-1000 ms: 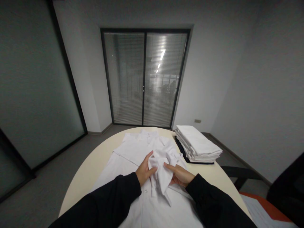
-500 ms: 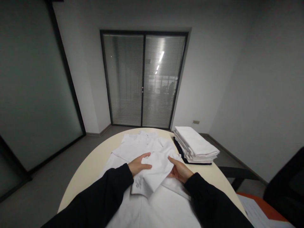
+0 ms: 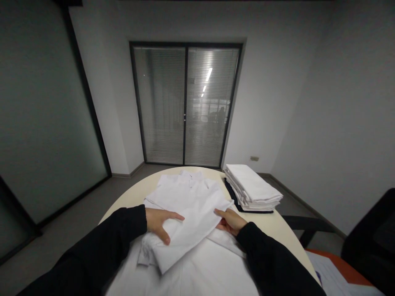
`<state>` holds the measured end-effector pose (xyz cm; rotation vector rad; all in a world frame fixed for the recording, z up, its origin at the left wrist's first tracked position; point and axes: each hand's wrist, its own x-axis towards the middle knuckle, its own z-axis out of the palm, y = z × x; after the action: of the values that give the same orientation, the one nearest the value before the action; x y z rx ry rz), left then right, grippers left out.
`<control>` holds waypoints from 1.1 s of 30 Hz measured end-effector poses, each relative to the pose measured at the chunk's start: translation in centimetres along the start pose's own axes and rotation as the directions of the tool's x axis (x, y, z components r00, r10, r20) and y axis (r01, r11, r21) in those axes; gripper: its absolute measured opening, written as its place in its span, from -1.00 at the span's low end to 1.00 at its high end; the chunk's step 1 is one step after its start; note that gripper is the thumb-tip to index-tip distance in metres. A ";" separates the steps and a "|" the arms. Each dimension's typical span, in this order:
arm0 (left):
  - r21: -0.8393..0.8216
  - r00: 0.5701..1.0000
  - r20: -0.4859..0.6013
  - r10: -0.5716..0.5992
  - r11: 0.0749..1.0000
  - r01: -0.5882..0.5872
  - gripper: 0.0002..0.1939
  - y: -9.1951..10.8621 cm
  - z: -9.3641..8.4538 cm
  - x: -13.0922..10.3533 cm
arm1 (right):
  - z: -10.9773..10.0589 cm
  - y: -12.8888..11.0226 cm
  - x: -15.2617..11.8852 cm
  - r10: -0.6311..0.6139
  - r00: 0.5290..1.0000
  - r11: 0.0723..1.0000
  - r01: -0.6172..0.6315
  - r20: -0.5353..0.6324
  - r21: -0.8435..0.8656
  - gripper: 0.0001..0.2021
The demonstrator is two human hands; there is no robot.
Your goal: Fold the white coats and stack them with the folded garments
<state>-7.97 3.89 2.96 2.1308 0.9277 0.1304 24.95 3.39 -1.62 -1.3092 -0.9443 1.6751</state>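
White sleeve (image 3: 189, 230) betw. L hand (image 3: 156, 221), spread nr cuff (image 3: 147, 253), & R hand (image 3: 232, 222), thumb-finger pinch on sleeve's R edge.

shirt (image 3: 191, 197): matt cloth | tabletop (image 3: 268, 230): smooth | door (image 3: 203, 123): glossy glass

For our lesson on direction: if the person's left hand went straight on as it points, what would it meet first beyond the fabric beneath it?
Probably the right hand, pinching the white shirt opposite; only shirt fabric shows between. Heights are unclear here, so the left hand might pass slightly above.
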 end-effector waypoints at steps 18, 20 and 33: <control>0.063 0.988 -0.054 -0.147 0.987 0.150 0.03 -2.2 -1.4 -2.2 | -1.0 0.1 0.5 -0.036 0.996 0.998 0.033 -0.078 -0.047 -0.72; -0.033 0.968 -0.025 -0.250 0.968 0.249 0.10 -2.4 -1.4 -2.7 | -0.9 0.1 0.5 -0.036 0.997 0.997 0.030 -0.066 -0.078 -0.73; 0.269 0.937 -0.151 -0.315 0.899 0.345 -0.33 -0.1 -1.2 3.7 | -1.7 0.2 0.9 0.007 0.996 0.941 -0.036 -0.088 -0.335 -0.80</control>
<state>-5.79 7.06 2.99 2.2090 1.4339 -0.0742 26.49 4.28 -2.48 -1.6070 -1.2068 1.5028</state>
